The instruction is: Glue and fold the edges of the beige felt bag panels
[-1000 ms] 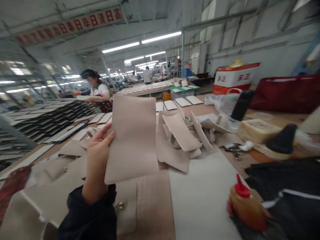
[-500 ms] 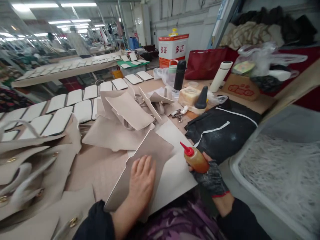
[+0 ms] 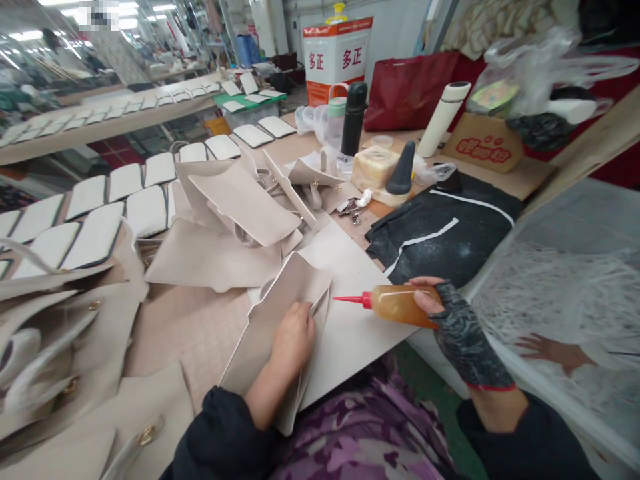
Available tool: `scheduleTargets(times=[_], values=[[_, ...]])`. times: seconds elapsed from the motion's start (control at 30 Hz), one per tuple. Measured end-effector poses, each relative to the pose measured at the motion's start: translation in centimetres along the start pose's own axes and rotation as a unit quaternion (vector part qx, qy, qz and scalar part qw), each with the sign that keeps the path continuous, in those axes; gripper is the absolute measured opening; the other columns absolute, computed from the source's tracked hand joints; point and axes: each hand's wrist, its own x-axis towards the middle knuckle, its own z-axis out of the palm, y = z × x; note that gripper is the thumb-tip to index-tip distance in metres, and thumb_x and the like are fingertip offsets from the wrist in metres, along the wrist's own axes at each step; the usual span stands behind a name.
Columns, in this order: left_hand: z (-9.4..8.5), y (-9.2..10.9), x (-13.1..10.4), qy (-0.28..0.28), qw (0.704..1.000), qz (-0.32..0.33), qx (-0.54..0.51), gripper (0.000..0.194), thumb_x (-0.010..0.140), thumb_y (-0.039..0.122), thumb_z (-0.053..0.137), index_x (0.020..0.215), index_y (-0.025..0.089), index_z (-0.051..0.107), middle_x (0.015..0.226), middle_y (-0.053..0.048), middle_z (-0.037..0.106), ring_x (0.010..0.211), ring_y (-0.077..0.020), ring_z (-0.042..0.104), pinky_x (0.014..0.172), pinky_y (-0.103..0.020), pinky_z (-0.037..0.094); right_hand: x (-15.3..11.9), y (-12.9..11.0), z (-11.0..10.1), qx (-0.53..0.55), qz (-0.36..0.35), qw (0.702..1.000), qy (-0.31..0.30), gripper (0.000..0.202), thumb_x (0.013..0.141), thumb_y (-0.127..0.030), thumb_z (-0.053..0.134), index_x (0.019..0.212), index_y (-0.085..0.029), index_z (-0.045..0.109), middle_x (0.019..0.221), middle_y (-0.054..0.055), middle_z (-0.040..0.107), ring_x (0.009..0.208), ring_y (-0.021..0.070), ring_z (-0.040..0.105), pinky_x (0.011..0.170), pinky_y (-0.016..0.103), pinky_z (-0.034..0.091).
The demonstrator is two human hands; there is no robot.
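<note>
My bare left hand [image 3: 294, 339] is closed on the right edge of a beige bag panel [image 3: 273, 310], whose layers part slightly there. In my right hand [image 3: 440, 303], which wears a dark fingerless glove with a red cuff, is a squeeze bottle [image 3: 403, 305] of amber liquid, probably glue. The bottle lies almost level, its thin red nozzle pointing left, close to the panel's parted edge. Beneath them a pale flat sheet [image 3: 357, 313] reaches the table's front edge. Several more beige bag pieces [image 3: 220, 257] with handles lie beyond and to the left.
White padded pieces [image 3: 95, 233] line the table's left side. Folded black cloth [image 3: 440, 230], a black flask [image 3: 354, 120] and a white flask [image 3: 443, 120] stand or lie farther right. Another person's hand [image 3: 555, 352] is over a bin of white shreds [image 3: 540, 287].
My left hand has gone from lying flat on the panel to gripping its right edge, which is now lifted. The bottle has tipped level, its nozzle nearer the panel. Another person's hand has appeared at right.
</note>
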Motion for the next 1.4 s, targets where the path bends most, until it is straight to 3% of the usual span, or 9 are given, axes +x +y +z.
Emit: scheduleTargets(times=[0.1,0.27,0.4,0.53,0.83,1.0,1.4], values=[[-0.2,0.0,0.8,-0.019,0.999,-0.010,-0.045,0.030,0.088,0.018,0.041,0.110,0.018,0.061,0.099,-0.008,0.065,0.092,-0.0189,0.061,0.080,-0.027,0.045,0.9,-0.1,-0.3,-0.010,-0.019,1.000,0.021,0.030,0.075,-0.046,0.059,0.095,-0.024,0.058,0.098,0.006,0.064,0.088,0.0243,0.061,0.074,0.038,0.050],[0.2,-0.1,1.8,-0.022,0.995,-0.023,-0.095,0.027,0.086,0.025,0.046,0.104,0.022,0.066,0.100,-0.005,0.068,0.094,-0.0190,0.062,0.079,-0.026,0.044,0.6,0.3,0.7,-0.167,-0.103,0.979,0.053,0.031,0.075,-0.048,0.061,0.093,-0.022,0.059,0.093,0.005,0.063,0.082,0.0222,0.059,0.074,0.036,0.048],[0.9,-0.3,2.2,-0.022,0.989,-0.056,-0.138,0.023,0.080,0.026,0.053,0.098,0.020,0.066,0.082,-0.002,0.069,0.075,-0.0155,0.061,0.066,-0.024,0.042,0.2,0.3,1.7,-0.231,-0.164,0.957,0.060,0.028,0.080,-0.046,0.057,0.095,-0.022,0.058,0.091,0.005,0.062,0.081,0.0212,0.058,0.073,0.035,0.048],[1.0,-0.3,2.3,-0.020,0.985,-0.056,-0.162,0.020,0.080,0.025,0.051,0.088,0.020,0.068,0.081,-0.001,0.070,0.074,-0.0154,0.061,0.064,-0.023,0.041,0.6,-0.1,2.4,-0.255,-0.223,0.938,0.074,0.025,0.082,-0.042,0.055,0.094,-0.021,0.057,0.090,0.006,0.061,0.082,0.0214,0.058,0.075,0.037,0.048],[1.1,-0.2,2.4,-0.010,0.984,-0.053,-0.172,0.018,0.079,0.024,0.054,0.085,0.019,0.070,0.087,-0.004,0.071,0.080,-0.0168,0.063,0.068,-0.025,0.043,1.0,-0.5,3.0,-0.272,-0.297,0.913,0.065,0.018,0.085,-0.032,0.054,0.099,-0.020,0.055,0.093,0.008,0.057,0.089,0.0246,0.056,0.083,0.044,0.045],[1.3,-0.3,2.4,-0.007,0.984,-0.048,-0.170,0.019,0.080,0.024,0.054,0.088,0.017,0.070,0.090,-0.005,0.071,0.082,-0.0178,0.063,0.070,-0.026,0.044,1.3,-0.2,2.7,-0.282,-0.305,0.909,0.040,0.020,0.084,-0.030,0.055,0.102,-0.020,0.055,0.095,0.008,0.057,0.091,0.0242,0.056,0.085,0.043,0.045],[0.7,0.0,2.4,-0.023,0.984,-0.045,-0.173,0.022,0.080,0.022,0.052,0.090,0.015,0.071,0.092,-0.007,0.071,0.086,-0.0193,0.064,0.073,-0.027,0.044,1.0,0.2,2.5,-0.271,-0.271,0.922,0.057,0.021,0.084,-0.035,0.054,0.099,-0.020,0.055,0.093,0.007,0.058,0.088,0.0231,0.057,0.082,0.042,0.046]])
